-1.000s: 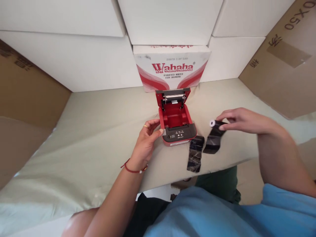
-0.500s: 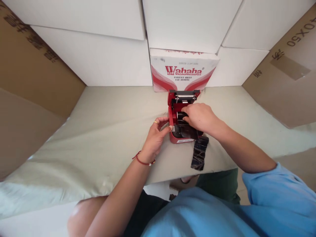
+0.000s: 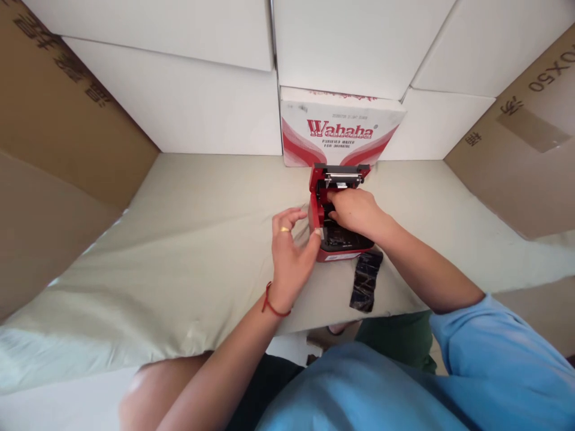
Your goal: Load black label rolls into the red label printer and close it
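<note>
Black roll (image 3: pixel 327 214), mostly hidden, now seems settled inside the red printer (image 3: pixel 354 242).
Left hand (image 3: pixel 293 248) has spread its fingers off the printer's wall, thumb touching its corner; right hand (image 3: pixel 357 209) reaches in, grip unclear.

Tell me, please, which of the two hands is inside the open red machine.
The right hand: it dips into the red machine. The left hand, which wears a gold ring, is outside, at the machine's left side.

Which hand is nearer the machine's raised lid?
Right. The right hand reaches into the red machine, just in front of the raised lid; the left hand is farther off, at the machine's left front corner.
</note>
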{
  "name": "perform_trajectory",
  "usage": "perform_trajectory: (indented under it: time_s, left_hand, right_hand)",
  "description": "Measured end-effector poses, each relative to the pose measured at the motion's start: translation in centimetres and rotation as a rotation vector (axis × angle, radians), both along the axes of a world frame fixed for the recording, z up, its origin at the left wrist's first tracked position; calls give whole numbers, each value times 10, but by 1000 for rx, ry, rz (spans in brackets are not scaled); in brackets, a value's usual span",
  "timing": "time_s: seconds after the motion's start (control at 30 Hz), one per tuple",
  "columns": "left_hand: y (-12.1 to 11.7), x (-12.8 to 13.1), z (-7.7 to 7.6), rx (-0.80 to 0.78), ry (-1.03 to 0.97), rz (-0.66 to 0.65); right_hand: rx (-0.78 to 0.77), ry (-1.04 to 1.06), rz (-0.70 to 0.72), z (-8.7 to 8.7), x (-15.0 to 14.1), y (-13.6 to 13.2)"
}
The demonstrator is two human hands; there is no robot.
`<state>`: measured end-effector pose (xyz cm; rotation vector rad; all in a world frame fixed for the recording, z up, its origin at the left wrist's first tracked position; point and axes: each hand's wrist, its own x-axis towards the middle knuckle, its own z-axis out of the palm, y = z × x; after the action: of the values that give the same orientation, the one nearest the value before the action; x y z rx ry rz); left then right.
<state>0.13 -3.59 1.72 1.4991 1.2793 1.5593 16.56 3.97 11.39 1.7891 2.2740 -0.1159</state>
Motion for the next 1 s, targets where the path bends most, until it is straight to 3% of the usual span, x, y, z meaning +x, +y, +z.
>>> perform_trajectory:
  time_s: [0.07, 0.13, 0.27, 0.33, 0.43, 0.5, 0.6, 0.7, 0.8, 1.0]
  left_hand:
    - [-12, 1, 9, 285, 217, -32]
    - [-22, 4, 15, 467, 392, -98]
    - [-30, 14, 16, 588, 627, -113]
    - [-30, 17, 12, 601, 662, -103]
    - [-27, 18, 10, 610, 681, -97]
    - [-27, 17, 10, 612, 697, -100]
    - [-27, 16, 12, 615, 711, -104]
    - [-27, 16, 13, 619, 707, -105]
    - [-26, 16, 13, 625, 702, -106]
    - [-26, 15, 14, 624, 717, -103]
  right_hand:
    - [3, 76, 23, 1, 7, -2]
    - [-2, 242, 49, 3, 18, -6]
    - [15, 739, 29, 10, 46, -17]
    - [175, 959, -8, 10, 61, -15]
    - [547, 1167, -78, -1, 83, 3]
    - [652, 1224, -127, -14, 93, 22]
    - [543, 1311, -158, -35, 97, 45]
    - [379, 1440, -89, -44, 87, 50]
    - [326, 1469, -23, -41, 76, 37]
    - [387, 1402, 37, -39, 76, -5]
